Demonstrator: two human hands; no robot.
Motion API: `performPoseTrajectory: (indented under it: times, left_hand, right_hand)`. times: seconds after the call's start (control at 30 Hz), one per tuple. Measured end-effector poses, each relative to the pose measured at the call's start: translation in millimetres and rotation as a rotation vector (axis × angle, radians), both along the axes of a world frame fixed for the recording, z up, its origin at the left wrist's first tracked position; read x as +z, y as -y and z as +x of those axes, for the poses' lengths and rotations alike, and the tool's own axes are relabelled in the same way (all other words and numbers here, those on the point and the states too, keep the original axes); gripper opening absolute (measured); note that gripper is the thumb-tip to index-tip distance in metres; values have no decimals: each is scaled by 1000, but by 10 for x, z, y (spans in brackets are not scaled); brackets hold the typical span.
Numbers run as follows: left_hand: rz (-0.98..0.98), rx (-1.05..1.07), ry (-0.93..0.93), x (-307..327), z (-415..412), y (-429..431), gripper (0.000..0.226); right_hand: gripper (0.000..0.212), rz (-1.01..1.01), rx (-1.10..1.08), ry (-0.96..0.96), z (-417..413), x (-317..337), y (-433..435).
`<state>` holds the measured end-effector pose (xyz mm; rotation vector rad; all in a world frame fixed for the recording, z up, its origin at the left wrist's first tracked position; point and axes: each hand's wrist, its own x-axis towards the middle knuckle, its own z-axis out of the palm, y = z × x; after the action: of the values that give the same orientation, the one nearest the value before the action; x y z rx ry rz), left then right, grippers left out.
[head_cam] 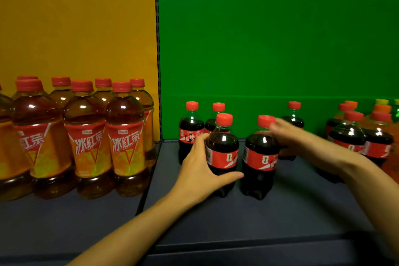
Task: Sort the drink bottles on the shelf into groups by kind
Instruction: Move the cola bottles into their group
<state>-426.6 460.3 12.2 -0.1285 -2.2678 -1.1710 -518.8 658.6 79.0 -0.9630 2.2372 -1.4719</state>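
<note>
Left hand (200, 166) grips bottle (222, 154) (right hand (296, 138) maybe empty)

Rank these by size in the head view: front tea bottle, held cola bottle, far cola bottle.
Front tea bottle
held cola bottle
far cola bottle
The colas may match; distance shrinks the far one.

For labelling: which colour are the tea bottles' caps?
The caps are red; best in head view.

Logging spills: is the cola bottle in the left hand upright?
Upright: the cola bottle stands base-down on the shelf, cap on top.
</note>
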Motion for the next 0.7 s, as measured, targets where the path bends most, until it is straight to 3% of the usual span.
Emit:
performPoseTrajectory:
  times: [0.1, 0.13, 0.43, 0.7]
  left_hand:
    - [37, -17, 33, 6, 4, 51, 80]
    - [56, -29, 42, 12, 19, 81, 79]
    - [116, 16, 8, -38, 140, 434, 71]
    - [130, 17, 34, -53, 182, 458, 71]
  right_hand:
    - [63, 103, 156, -92, 70, -230, -129]
    - [70, 89, 152, -110, 101, -288, -143]
    - [78, -7, -54, -354, 249, -511, 237]
    - [69, -106, -173, -344, 248, -659, 516]
